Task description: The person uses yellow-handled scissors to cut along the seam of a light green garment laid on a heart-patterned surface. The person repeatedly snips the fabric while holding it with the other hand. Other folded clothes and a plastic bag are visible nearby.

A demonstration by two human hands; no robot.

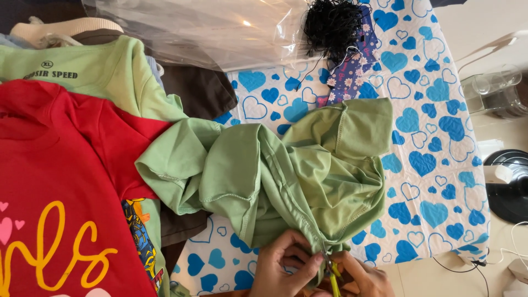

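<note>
- Head view: we see the light green T-shirt (286, 176) bunched at centre, extending far-left from the near edge.
- Our left hand (283, 267) pinches its near hem.
- Our right hand (363, 278) grips small yellow-handled scissors (331, 272) touching that hem.

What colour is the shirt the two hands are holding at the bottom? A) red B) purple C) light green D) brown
C: both the left hand and the right hand pinch the crumpled light green shirt, which lies on the blue heart-patterned cloth.
</note>
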